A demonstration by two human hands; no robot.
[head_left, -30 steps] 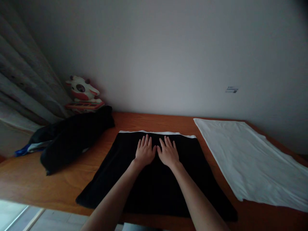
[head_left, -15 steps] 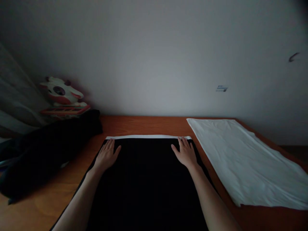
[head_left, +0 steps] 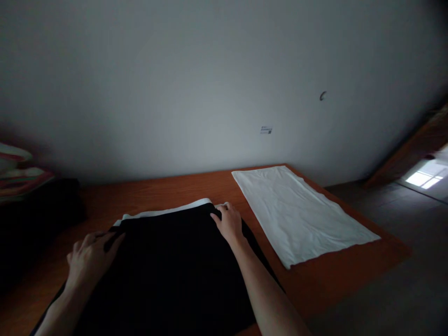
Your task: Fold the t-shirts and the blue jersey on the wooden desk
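Clock bearings from the middle of the view.

Wall [head_left: 210, 93]: pale grey, 12 o'clock; carries a small printed label [head_left: 266, 129] at 2 o'clock and, farther out on that bearing, a small curved fitting [head_left: 322, 96].

Tabletop [head_left: 150, 196]: orange-brown wood, meeting the wall at the back; grey floor [head_left: 378, 289] beyond its edge at 4 o'clock.

White cloth [head_left: 297, 214]: one, spread with light creases, 4 o'clock; just beside the black cloth, a strip of wood between.

Dark bundle [head_left: 42, 224]: one, between 8 and 9 o'clock, near the left hand; above it, at 9 o'clock, a white-and-red object [head_left: 24, 173], cut off by the border.

Black cloth [head_left: 168, 275]: one, on the tabletop, 7 o'clock; a white band [head_left: 168, 211] shows along its far edge. Left forearm [head_left: 66, 305] and right forearm [head_left: 261, 289] cover parts of its two sides.

Left hand [head_left: 87, 256]: 8 o'clock, at the far left corner of the black cloth; half open, fingers bent, thumb set apart.

Right hand [head_left: 228, 221]: 6 o'clock, at the far right corner; half open, fingers bent over the white-edged border, thumb out on the black face.

Grip: in this dim, blurred light, whether either hand pinches the fabric cannot be told.
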